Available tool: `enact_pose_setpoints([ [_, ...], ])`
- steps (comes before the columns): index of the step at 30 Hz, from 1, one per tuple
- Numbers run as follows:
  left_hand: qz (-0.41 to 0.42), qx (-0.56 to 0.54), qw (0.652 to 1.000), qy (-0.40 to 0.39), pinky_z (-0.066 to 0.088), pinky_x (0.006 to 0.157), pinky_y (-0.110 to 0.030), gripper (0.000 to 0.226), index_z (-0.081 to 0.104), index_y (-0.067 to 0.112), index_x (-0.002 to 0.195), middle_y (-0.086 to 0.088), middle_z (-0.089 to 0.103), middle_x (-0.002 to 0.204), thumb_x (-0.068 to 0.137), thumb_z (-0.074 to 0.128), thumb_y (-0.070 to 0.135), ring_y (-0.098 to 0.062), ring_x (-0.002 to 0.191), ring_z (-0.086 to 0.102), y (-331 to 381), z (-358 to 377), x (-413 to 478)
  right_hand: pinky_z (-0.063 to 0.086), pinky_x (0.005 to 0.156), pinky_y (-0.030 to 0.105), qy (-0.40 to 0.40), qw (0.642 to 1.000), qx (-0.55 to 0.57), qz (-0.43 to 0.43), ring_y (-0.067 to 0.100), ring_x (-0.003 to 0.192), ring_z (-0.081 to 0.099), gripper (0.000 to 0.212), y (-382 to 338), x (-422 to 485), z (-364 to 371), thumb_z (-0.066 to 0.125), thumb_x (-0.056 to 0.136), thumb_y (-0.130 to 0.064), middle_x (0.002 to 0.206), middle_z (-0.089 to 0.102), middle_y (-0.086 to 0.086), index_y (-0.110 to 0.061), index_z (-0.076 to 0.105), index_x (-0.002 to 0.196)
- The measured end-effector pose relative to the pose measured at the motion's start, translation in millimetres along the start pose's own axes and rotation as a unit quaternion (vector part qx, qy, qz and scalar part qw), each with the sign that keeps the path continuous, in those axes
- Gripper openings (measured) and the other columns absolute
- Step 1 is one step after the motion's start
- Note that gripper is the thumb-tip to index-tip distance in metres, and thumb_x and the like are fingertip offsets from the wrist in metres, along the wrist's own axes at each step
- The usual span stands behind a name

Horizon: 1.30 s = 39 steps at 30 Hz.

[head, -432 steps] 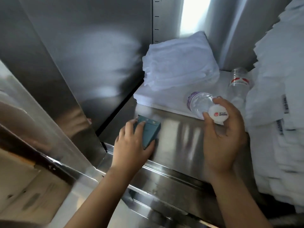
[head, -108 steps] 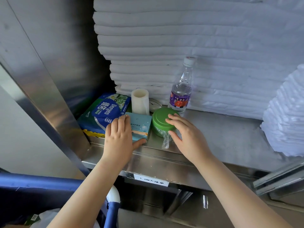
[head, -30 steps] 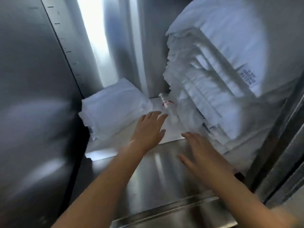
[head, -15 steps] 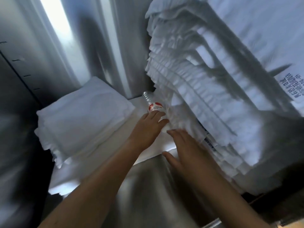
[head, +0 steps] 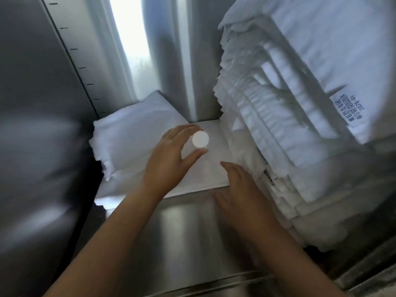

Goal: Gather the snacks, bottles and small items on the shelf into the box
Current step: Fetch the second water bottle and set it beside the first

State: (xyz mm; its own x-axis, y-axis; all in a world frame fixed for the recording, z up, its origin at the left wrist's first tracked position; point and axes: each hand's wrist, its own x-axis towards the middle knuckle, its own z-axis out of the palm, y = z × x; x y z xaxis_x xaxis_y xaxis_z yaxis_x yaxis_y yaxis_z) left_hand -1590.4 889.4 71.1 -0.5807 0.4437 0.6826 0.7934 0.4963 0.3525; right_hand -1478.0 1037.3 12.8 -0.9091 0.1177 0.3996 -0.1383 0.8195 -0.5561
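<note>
Shelf: stainless steel shelf [head: 182, 243] inside a metal cabinet, seen from above and in front, slightly blurred.
Walls: grey steel side wall [head: 42, 103] on the left with small slot marks up its edge; bright reflection strip [head: 128, 50] on the back wall.
Linen: tall stack of folded white linen [head: 289, 125] on the right with a printed tag [head: 351, 108]; smaller folded pile [head: 137, 133] back left; flat white sheet [head: 214, 170] lying between them.
Bottle: clear bottle [head: 200, 139], white cap facing the camera, over the flat sheet between the two piles.
Left hand: left hand [head: 169, 159] grips the bottle, fingers and thumb curled round its body just under the cap.
Right hand: right hand [head: 237, 189] holds nothing, fingers straight, lying over the sheet's front edge just beside the base of the tall stack.
Contact: cannot tell if the bottle's base rests on the sheet.
</note>
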Motion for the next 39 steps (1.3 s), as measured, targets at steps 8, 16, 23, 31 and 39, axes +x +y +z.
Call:
enact_pose_setpoints([
  [8,-0.154,-0.152,0.976,-0.003,0.049,0.083,-0.017,0.035,0.059,0.032,0.110,0.019,0.065,0.106,0.080,0.062,0.051,0.004,0.099,0.059,53.0,-33.7,-35.2,0.035,0.094,0.019,-0.017,0.997,0.065,-0.045,-0.003,0.123,0.038,0.075,-19.8,-21.0,-7.1,0.044,0.081,-0.067,0.143,0.032,-0.021,-0.045,0.007,0.142],
  [16,-0.215,-0.235,0.948,-0.030,0.048,0.077,-0.012,0.023,0.060,0.026,0.109,0.016,0.066,0.101,0.087,0.061,0.034,0.005,0.098,0.060,60.7,-28.8,-59.1,0.047,0.085,0.019,-0.087,0.986,0.145,0.013,0.001,0.110,0.055,0.080,-16.7,-28.6,6.4,0.045,0.067,-0.080,0.133,0.051,-0.015,-0.047,0.015,0.134],
  [23,-0.266,-0.299,0.911,-0.103,0.051,0.087,-0.024,0.055,0.039,0.041,0.131,0.019,0.057,0.121,0.081,0.060,0.055,-0.002,0.110,0.057,52.4,-6.2,-115.8,0.050,0.073,0.013,-0.051,0.985,0.166,0.012,-0.007,0.095,0.057,0.069,-16.7,-24.1,5.3,0.057,0.064,-0.076,0.110,0.054,-0.026,-0.049,0.025,0.119],
  [31,-0.240,-0.250,0.921,-0.176,0.039,0.104,-0.027,0.075,0.031,0.038,0.139,0.024,0.044,0.136,0.077,0.074,0.036,0.003,0.122,0.044,34.8,-2.7,-131.3,0.042,0.072,0.004,-0.118,0.974,0.191,0.011,-0.018,0.104,0.049,0.075,-14.2,-19.9,-10.8,0.051,0.060,-0.081,0.113,0.046,-0.040,-0.059,0.020,0.124],
  [39,-0.223,-0.222,0.936,-0.157,0.038,0.085,-0.003,0.080,0.032,0.047,0.134,0.032,0.049,0.125,0.070,0.079,0.038,0.009,0.112,0.050,34.9,9.4,-126.5,0.043,0.098,0.027,-0.116,0.976,0.176,-0.048,-0.003,0.125,0.043,0.076,-22.6,-14.1,-23.0,0.047,0.078,-0.068,0.141,0.041,-0.020,-0.043,0.017,0.143],
])
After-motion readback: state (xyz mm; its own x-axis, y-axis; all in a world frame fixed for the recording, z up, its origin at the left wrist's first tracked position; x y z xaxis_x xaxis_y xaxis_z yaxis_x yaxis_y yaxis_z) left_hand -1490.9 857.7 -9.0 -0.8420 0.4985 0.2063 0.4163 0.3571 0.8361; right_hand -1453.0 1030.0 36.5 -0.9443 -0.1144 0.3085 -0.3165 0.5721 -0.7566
